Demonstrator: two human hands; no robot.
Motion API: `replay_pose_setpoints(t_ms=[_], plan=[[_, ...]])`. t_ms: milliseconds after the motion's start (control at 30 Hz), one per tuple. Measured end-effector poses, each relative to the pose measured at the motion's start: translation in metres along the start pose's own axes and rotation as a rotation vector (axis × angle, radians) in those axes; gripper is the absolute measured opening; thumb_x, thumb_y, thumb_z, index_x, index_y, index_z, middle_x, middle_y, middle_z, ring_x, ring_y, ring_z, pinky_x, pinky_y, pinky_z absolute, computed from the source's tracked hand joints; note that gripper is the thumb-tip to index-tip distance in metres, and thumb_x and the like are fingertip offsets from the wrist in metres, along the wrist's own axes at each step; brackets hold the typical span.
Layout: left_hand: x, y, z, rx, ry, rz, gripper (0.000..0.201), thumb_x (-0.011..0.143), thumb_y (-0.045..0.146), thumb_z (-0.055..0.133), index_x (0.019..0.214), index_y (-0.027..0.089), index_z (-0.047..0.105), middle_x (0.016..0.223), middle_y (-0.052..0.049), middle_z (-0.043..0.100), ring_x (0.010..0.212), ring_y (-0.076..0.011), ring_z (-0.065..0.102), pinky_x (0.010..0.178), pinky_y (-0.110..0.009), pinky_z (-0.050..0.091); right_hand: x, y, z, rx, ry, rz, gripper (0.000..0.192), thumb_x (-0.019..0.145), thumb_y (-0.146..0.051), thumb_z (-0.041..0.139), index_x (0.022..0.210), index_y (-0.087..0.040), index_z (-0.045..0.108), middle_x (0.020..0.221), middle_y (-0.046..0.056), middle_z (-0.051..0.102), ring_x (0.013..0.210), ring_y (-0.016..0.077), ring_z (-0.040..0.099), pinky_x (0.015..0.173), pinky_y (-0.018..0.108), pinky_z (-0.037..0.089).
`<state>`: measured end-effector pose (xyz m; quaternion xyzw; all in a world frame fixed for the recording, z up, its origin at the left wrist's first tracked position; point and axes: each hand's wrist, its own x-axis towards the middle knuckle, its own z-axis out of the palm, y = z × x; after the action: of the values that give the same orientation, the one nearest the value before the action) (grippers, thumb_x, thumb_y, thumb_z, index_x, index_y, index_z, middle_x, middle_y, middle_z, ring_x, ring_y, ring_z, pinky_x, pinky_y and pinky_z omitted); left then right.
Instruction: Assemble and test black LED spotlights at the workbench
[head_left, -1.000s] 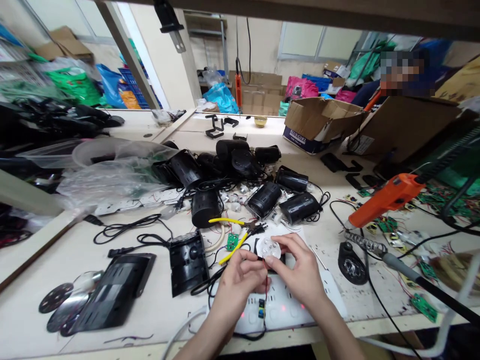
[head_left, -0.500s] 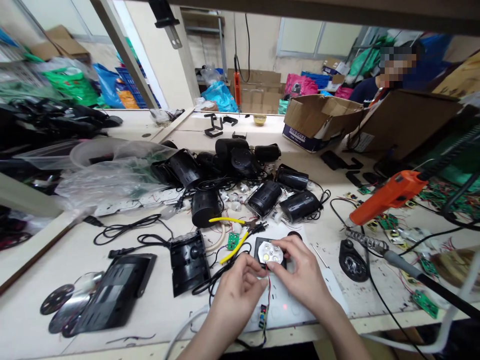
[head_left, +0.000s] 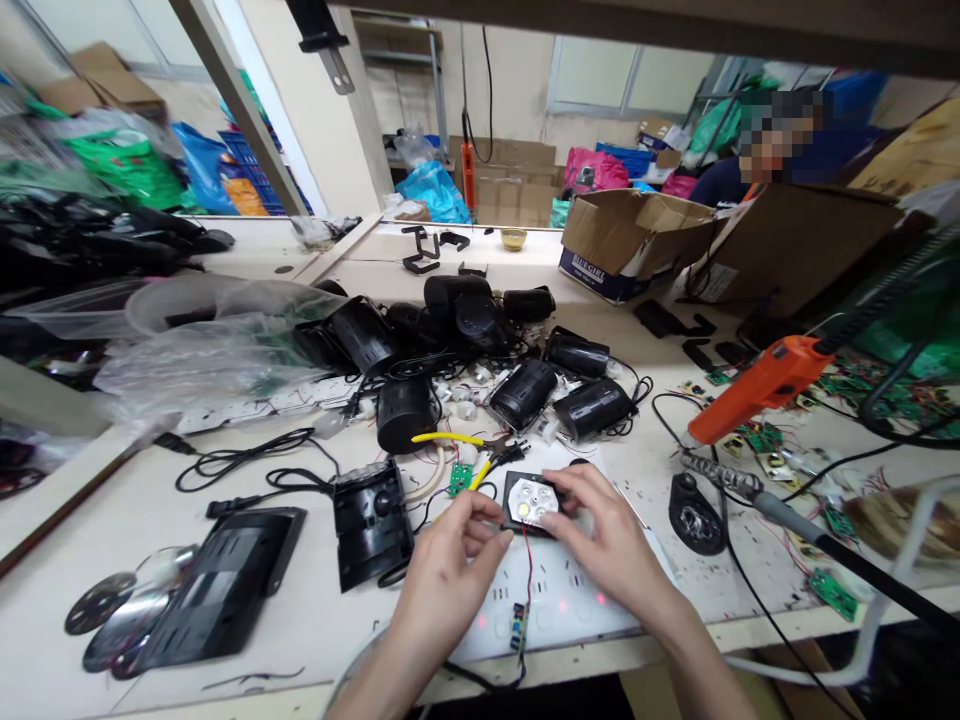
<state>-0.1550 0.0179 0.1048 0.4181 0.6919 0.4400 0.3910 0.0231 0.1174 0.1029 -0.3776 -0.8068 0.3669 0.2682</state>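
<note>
A black square LED lamp module [head_left: 534, 502] with a pale faceted lens plate and several round lenses lies tilted between my hands. My right hand [head_left: 611, 535] grips its right side with thumb and fingers. Close to the lower left corner, my left hand [head_left: 456, 565] is closed in a pinch; what sits between those fingertips is hidden. A thin red-and-dark wire runs down from the module to a small circuit board [head_left: 518, 627]. Beneath is a white power strip [head_left: 555, 590] with slots and glowing red lights. Yellow-handled pliers [head_left: 448, 438] lie just behind my left hand.
An orange-handled tool [head_left: 757, 390] and a soldering iron [head_left: 795, 525] in its coil holder stand at right. Black lamp housings [head_left: 525, 393] are heaped behind. An opened housing [head_left: 371, 525] lies left. Cartons [head_left: 630, 240] and a person [head_left: 724, 185] are farther back.
My left hand has shifted left and slightly away from the module's front, uncovering more of the lens plate and the power strip. The right hand keeps its hold. The view has moved slightly.
</note>
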Motion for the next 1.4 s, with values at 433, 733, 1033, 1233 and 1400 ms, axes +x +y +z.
replay_pose_setpoints(t_ms=[433,733,1033,1233,1400], plan=[[0.011,-0.005,-0.022,0.035,0.062,0.006,0.029,0.076,0.044,0.061,0.091,0.019,0.06,0.078,-0.003,0.065,0.071,-0.0177,0.064,0.067,-0.03,0.053,0.021,0.047,-0.02,-0.359,0.134,0.037,0.016,0.084,-0.009,0.056,0.089,-0.018,0.068,0.087,0.006,0.063,0.079,0.0201,0.062,0.08,0.033,0.051],[0.019,-0.006,-0.031,0.09,0.074,0.04,0.028,0.079,0.044,0.063,0.093,0.02,0.062,0.077,-0.002,0.068,0.07,-0.0176,0.065,0.066,-0.029,0.054,0.032,0.048,-0.02,-0.432,0.109,0.137,0.014,0.086,-0.013,0.056,0.092,-0.016,0.069,0.091,0.009,0.062,0.083,0.0225,0.061,0.083,0.036,0.049],[0.03,0.026,-0.017,0.147,0.003,0.168,0.018,0.081,0.036,0.06,0.091,0.021,0.062,0.085,-0.003,0.069,0.075,-0.018,0.066,0.069,-0.03,0.054,0.038,0.058,-0.021,-0.398,0.048,0.209,0.013,0.081,-0.016,0.065,0.093,-0.017,0.069,0.089,0.005,0.061,0.077,0.0177,0.061,0.077,0.03,0.048],[0.084,0.059,0.025,0.41,-0.303,0.236,0.022,0.076,0.006,0.053,0.09,0.021,0.061,0.091,-0.002,0.072,0.085,-0.0156,0.067,0.077,-0.025,0.049,0.039,0.058,-0.022,-0.387,0.023,0.221,0.015,0.077,-0.017,0.069,0.092,-0.018,0.069,0.089,0.003,0.059,0.079,0.018,0.059,0.078,0.03,0.046],[0.117,0.059,0.063,0.49,-0.399,0.194,0.026,0.069,0.002,0.055,0.084,0.02,0.064,0.084,-0.002,0.073,0.081,-0.0175,0.068,0.072,-0.023,0.048,0.037,0.048,-0.024,-0.378,0.006,0.249,0.024,0.076,-0.019,0.072,0.1,-0.017,0.069,0.091,0.004,0.058,0.082,0.0183,0.058,0.078,0.03,0.045]])
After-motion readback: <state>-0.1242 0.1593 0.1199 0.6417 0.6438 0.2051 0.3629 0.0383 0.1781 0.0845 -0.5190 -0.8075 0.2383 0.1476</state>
